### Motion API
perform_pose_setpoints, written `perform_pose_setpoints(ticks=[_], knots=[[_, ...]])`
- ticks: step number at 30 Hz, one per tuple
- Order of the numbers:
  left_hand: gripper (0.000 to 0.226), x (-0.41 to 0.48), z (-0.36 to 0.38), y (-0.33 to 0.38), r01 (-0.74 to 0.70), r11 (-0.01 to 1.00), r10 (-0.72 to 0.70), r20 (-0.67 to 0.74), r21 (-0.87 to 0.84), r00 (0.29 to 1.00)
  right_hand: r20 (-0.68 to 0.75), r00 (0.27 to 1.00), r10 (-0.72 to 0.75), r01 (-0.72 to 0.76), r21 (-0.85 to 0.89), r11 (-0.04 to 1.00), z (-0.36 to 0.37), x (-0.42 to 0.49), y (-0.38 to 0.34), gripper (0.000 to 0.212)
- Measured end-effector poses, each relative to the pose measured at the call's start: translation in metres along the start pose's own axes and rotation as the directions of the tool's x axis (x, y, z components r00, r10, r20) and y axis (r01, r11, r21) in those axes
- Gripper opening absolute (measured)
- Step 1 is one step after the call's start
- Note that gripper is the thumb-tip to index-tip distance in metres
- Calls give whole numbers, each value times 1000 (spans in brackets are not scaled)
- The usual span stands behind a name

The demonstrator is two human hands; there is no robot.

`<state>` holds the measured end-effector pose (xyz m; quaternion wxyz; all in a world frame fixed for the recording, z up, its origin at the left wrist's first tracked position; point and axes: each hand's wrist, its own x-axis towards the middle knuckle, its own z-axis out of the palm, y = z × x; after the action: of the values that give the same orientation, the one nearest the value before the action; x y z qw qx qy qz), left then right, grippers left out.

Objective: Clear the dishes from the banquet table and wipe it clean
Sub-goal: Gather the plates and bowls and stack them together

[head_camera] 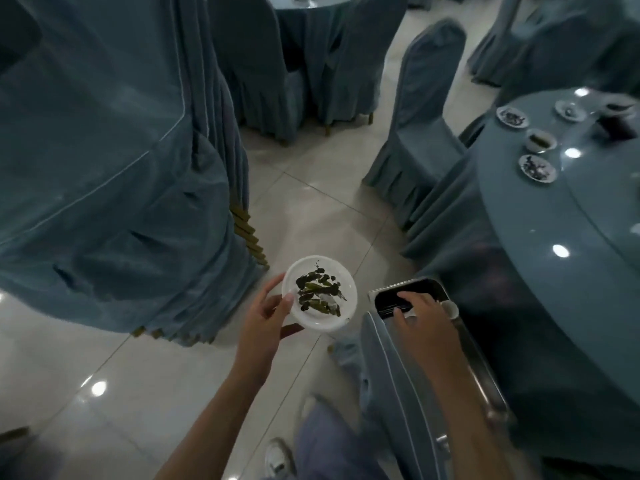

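1. The step in hand looks like clearing. The left hand carries a plate away from the worktop, while the right hand reaches into a steel tray just off the worktop's near edge.
2. The left fingers are clamped on the plate, with the thumb over its rim and the others beneath.
3. The right fingers are spread and fairly straight over the tray's dark inside, and nothing shows gripped in them. A small cup sits just beside them at the tray's rim.
4. The plate is off the worktop. It is held level over the floor, left of the tray.
5. The plate is white, round and shallow, smeared with dark green leftovers across its middle. The scraps lie loose, so tilting it would probably spill them.
6. The next move probably calls for bringing the plate across to the tray, kept level until it is over it.
7. Much is left to do: saucers and a bowl stand along the worktop's left edge, and wiping has not begun.
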<state>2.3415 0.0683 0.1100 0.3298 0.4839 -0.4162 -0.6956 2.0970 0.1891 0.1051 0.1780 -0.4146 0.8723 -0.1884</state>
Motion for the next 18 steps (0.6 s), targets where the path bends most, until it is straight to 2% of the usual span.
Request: perform_pose_setpoints(ticks=[10,18], knots=[[39,166,53,58,13,997,-23,126,77,992,-95,980,176,-167,94,981,2,124,-9,32],[37,281,121,118,15,990,-53,263,143,963,-179,948,263,-251,89,964,-18,217,-16,37]])
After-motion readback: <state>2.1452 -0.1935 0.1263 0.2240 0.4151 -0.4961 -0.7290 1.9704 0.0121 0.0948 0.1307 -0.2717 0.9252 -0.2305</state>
